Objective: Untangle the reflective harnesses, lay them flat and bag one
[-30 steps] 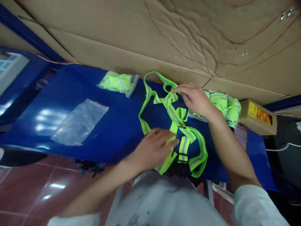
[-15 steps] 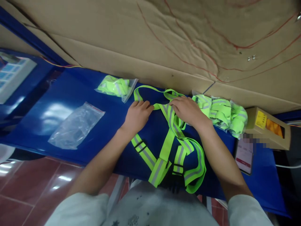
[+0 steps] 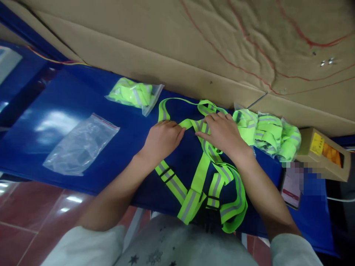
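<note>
Our left hand (image 3: 162,138), moved up from near table (image 3: 69,111) edge, now pinches neon-yellow reflective strap vest (image 3: 199,173) beside right hand (image 3: 222,133), fingers pressing straps; vest spreads flatter on blue table.

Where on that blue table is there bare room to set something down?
Bare blue table lies left of the empty clear bag, and between that bag and the left hand. It is crowded around both hands, the strap vest and the packed bags.

No lettering is legible on the cardboard box (image 3: 323,153) or elsewhere.
</note>
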The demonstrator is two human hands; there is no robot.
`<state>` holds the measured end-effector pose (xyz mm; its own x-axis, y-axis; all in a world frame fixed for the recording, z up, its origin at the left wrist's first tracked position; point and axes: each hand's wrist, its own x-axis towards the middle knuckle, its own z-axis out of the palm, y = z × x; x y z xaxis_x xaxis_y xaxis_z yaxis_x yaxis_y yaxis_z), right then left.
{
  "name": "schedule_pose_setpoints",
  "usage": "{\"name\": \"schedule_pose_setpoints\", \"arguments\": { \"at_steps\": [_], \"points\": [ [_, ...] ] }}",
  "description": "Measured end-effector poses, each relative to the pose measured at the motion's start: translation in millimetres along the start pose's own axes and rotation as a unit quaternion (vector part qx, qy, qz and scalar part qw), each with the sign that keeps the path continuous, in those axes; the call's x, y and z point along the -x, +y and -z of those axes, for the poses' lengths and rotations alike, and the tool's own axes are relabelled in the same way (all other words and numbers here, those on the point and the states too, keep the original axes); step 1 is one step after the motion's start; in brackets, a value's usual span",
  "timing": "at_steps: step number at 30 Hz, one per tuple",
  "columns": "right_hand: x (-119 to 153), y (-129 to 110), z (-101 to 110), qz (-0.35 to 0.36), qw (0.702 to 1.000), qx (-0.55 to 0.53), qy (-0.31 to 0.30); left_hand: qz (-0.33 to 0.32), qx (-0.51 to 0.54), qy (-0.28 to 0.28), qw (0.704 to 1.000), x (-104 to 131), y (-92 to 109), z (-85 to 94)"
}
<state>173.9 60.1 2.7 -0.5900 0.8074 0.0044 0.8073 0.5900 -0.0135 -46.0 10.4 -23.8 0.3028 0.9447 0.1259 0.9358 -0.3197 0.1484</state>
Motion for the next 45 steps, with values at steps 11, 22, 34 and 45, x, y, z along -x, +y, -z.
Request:
{"name": "schedule_pose_setpoints", "arguments": {
  "at_steps": [11, 22, 34, 45],
  "points": [
    [-11.0, -16.4, -9.2, 0.063, 0.996, -0.055, 0.018, 0.062, 0.127, 0.014, 0.990, 2.3, -0.3, 0.5],
    [-15.3, -8.6, -10.3, 0.027, 0.997, -0.078, 0.004, 0.059, 0.085, 0.009, 0.995, 3.8, -27.3, 15.6],
    [-12.1, 0.8, -9.4, 0.021, 0.993, -0.112, 0.017, 0.071, 0.053, 0.021, 0.996, 3.7, -30.7, 14.9],
    [-14.1, 1.4, -2.3, 0.023, 0.980, -0.200, 0.002, -0.014, 0.055, 0.045, 0.997, 6.3, -26.7, 7.4]
  ]
}}
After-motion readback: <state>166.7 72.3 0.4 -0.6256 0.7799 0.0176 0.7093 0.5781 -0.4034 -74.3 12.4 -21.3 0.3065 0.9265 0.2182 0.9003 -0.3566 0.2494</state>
